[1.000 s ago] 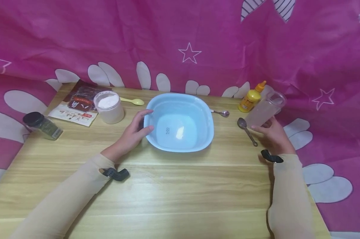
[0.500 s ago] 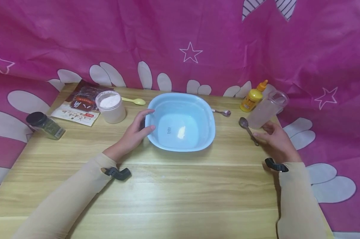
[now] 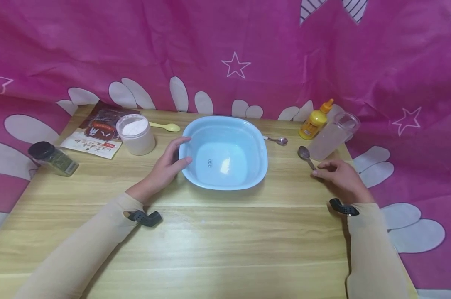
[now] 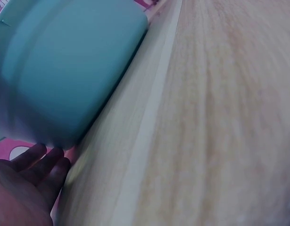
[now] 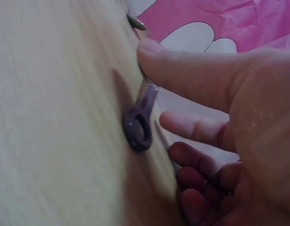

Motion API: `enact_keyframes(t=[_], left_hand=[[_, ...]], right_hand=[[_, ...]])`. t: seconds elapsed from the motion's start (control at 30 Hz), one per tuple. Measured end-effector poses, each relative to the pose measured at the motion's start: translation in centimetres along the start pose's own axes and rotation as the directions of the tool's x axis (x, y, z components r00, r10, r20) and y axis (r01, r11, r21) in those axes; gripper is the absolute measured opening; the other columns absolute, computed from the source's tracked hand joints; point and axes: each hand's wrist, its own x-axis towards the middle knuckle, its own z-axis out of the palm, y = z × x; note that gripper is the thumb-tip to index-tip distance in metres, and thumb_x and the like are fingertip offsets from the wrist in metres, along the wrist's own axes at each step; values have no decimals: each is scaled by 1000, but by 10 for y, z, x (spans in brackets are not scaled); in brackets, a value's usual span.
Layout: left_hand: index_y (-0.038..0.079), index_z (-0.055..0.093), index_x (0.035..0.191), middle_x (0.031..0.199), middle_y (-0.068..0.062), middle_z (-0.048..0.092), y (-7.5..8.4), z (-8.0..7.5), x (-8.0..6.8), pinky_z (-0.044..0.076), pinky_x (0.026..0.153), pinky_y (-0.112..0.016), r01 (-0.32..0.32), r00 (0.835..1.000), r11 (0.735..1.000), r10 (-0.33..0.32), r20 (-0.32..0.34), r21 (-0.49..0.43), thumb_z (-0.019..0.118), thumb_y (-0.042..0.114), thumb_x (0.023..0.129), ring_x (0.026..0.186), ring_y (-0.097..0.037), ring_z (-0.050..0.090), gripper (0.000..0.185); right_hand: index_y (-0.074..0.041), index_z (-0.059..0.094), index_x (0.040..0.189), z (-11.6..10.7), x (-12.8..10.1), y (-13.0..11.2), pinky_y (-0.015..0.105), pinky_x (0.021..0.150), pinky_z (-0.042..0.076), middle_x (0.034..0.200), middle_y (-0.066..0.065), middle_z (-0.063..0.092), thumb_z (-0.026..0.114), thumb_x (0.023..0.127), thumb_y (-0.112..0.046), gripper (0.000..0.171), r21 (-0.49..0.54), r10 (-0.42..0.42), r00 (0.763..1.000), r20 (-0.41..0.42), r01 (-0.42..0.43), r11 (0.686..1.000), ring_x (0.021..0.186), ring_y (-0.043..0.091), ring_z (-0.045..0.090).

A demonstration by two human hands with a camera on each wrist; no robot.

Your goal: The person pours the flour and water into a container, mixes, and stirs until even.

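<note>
Hands, two, well apart. Left hand (image 3: 165, 166): thumb over the near-left rim, fingers against the outer wall, holding the blue basin (image 3: 227, 129) where it stands mid-table. Right hand (image 3: 341, 176): thumb across the handle of the dark spoon (image 3: 304, 153), index finger close by; we cannot tell whether the two have closed on it.

Spoon: lying in front of the clear tumbler (image 3: 328, 139), its bowl pointing away from us.

Done, by our reckoning: basin steadied, spoon reached. Left: the spoon is not yet up, and we see no powder in the basin; whether it holds clear liquid we cannot say. We judge the work barely begun.

Apparently untouched: jar of white powder (image 3: 139, 143), well filled; yellow spoon (image 3: 171, 127); packet (image 3: 91, 140); dark-lidded jar (image 3: 61, 160), lid on; yellow bottle (image 3: 312, 124); small metal spoon (image 3: 281, 141), beside the basin.
</note>
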Motion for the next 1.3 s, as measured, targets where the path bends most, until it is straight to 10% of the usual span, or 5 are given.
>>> enact_keyframes(t=[0.67, 1.3], left_hand=[[13, 38, 168, 174, -21, 37, -2, -2, 0, 36, 129, -62, -6, 1000, 1000, 6, 0, -3, 61, 14, 112, 159, -41, 40, 61], [13, 38, 168, 172, -23, 39, -2, 0, 1, 38, 128, -62, -6, 1000, 1000, 6, 9, -9, 61, 12, 112, 158, -40, 42, 60]], right_hand=[[1, 81, 110, 8, 6, -5, 29, 81, 45, 99, 6, 71, 90, 97, -37, 41, -67, -92, 994, -56, 88, 994, 94, 22, 55], [3, 82, 113, 9, 8, 1, 39, 89, 40, 116, 18, 65, 87, 99, -44, 50, -104, -68, 996, -65, 61, 993, 105, 29, 53]])
